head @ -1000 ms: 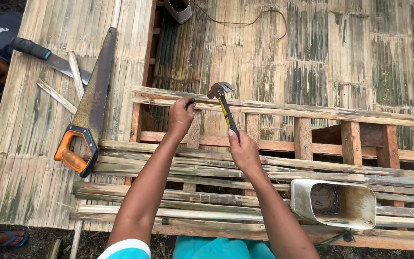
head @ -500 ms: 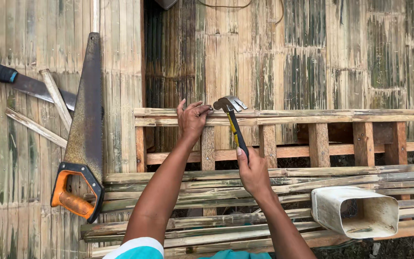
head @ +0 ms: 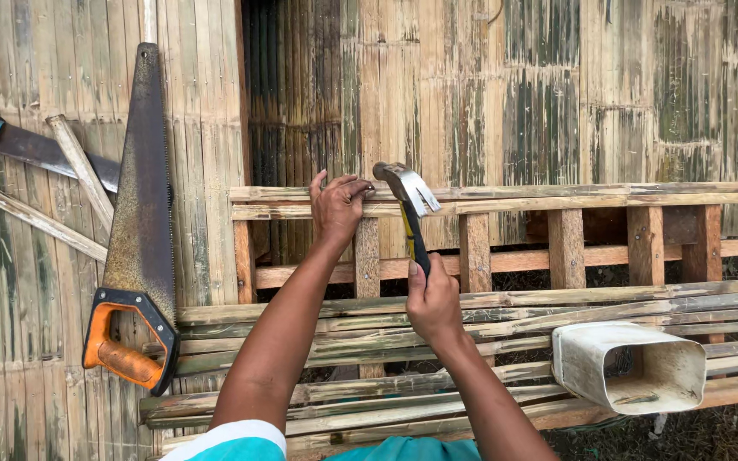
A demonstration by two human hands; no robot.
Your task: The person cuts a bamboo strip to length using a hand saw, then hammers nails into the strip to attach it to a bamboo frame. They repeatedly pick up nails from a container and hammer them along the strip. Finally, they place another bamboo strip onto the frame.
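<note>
My right hand (head: 433,300) grips the yellow and black handle of a claw hammer (head: 407,205). The steel hammer head sits just above a horizontal bamboo slat (head: 557,198) on a wooden frame. Fingers of my left hand (head: 336,205) pinch together at that slat, right beside the hammer head; what they hold is too small to see. Upright wooden battens (head: 566,248) run under the slat.
A rusty hand saw (head: 137,222) with an orange and black handle lies on the bamboo floor at left, next to a long knife (head: 36,147) and loose bamboo strips (head: 44,224). A white rectangular plastic container (head: 625,367) rests on the near bamboo poles (head: 506,312) at right.
The view has shifted a little to the right. The hammer head has come closer to my left fingers at the slat. My left hand stays at the same spot.
</note>
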